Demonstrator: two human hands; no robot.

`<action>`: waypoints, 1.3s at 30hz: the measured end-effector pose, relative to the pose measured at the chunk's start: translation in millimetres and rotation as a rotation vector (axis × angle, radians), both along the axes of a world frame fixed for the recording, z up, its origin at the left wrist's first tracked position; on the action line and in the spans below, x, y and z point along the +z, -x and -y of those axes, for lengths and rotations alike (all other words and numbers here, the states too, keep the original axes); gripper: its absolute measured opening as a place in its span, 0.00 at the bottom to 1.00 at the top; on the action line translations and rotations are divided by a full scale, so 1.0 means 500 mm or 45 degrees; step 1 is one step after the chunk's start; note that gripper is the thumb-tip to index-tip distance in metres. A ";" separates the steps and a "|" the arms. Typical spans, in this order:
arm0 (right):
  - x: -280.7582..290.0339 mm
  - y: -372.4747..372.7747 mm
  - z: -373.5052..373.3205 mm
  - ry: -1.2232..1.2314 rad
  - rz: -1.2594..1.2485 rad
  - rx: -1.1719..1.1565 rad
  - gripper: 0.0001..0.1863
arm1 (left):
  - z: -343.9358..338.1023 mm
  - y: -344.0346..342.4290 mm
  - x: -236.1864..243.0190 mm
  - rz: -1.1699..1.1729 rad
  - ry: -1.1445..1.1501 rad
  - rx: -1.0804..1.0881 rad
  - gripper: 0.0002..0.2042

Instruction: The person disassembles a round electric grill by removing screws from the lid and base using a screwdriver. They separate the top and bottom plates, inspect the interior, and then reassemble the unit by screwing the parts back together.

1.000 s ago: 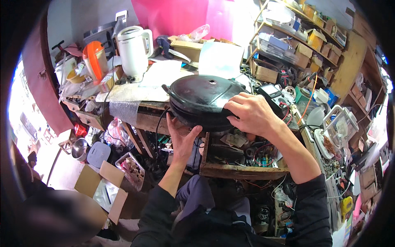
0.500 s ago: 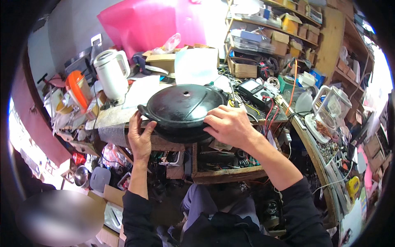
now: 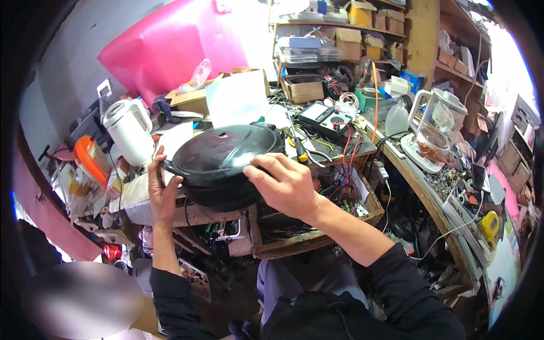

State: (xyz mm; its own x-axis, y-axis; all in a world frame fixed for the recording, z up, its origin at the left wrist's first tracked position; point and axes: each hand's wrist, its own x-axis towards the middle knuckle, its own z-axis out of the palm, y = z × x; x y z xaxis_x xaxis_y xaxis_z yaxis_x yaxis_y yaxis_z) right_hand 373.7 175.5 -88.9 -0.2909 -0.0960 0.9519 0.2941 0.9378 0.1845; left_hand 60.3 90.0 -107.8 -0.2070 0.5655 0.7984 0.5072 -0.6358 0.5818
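Head view, and all the action sits at the front edge of the cluttered workbench [image 3: 136, 190]: a black lidded pan [image 3: 224, 153], lid on, slightly tilted, jutting out toward the person. Left hand [image 3: 163, 195] on the pan's left handle, thumb and fingers spread to either side of it, cradling it. Right hand [image 3: 288, 184] on the near right of the rim, fingers curled in and gripping the edge; where the thumb lies, I can't quite tell. Is the pan's weight on the bench or on the palms? Hard to say, the underside is hidden. A dark cord [image 3: 188, 220] dangles below it, over the bench front, left of the open drawer [image 3: 317, 238].

My call: this is a handling step, steadying and positioning the pan. Whatever the next move, it calls for both grips held firm and level, the cord kept free, and a careful eye on the yellow-handled pliers [image 3: 300, 149] just beside the pan and the black meter [image 3: 326, 120] beyond. That curved lid looks slick; a loose right hand could let it slide!
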 end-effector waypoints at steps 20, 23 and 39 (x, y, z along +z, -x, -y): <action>0.033 0.070 0.033 -0.085 -0.075 -0.245 0.17 | -0.064 0.013 0.149 0.082 0.108 -0.052 0.27; 0.054 0.083 0.039 -0.132 -0.059 -0.266 0.16 | -0.067 0.014 0.167 0.058 0.070 -0.050 0.27; 0.091 0.044 0.011 -0.175 -0.060 -0.368 0.11 | -0.070 -0.035 0.205 -0.011 0.110 -0.001 0.20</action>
State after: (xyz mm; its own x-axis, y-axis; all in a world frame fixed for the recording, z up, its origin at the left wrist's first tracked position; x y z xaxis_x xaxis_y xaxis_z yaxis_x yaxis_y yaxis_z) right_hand 351.6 169.9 -43.6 -0.2804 -0.1445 0.9489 0.5557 0.7817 0.2832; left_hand 77.6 125.2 -5.4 -0.1995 0.6326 0.7483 0.5120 -0.5838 0.6301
